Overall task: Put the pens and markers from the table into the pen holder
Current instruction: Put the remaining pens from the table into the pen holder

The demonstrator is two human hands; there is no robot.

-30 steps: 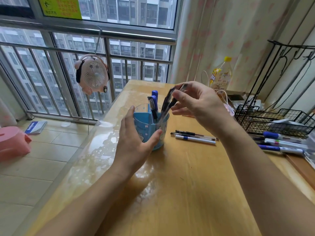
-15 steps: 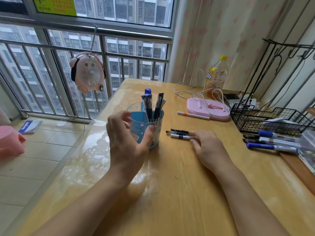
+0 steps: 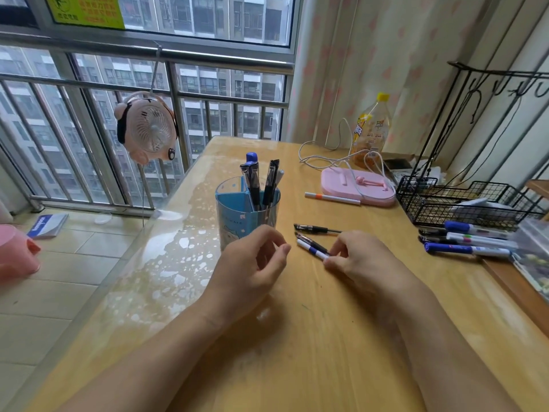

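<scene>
The clear blue pen holder [image 3: 234,212] stands mid-table with several pens [image 3: 253,176] upright in it. My left hand [image 3: 252,266] hovers just in front of it, fingers loosely curled and holding nothing. My right hand [image 3: 362,263] rests on the table to the right, thumb and forefinger pinching the end of a white pen with a blue band [image 3: 310,248]. A black pen [image 3: 309,240] lies against that one and another black pen [image 3: 316,228] just beyond. Farther back is a white pen with an orange band [image 3: 332,198]. Several markers [image 3: 469,249] lie at the right edge.
A pink phone stand [image 3: 356,188] with a white cable [image 3: 323,157] and a bottle [image 3: 371,129] sit at the back. A black wire basket [image 3: 463,206] stands at the right. A pink fan [image 3: 148,126] hangs from the window rail, left of the table's edge.
My right hand let pens go into the holder, dropped to the table and pinched the white pen. My left hand came off the holder and drew back.
</scene>
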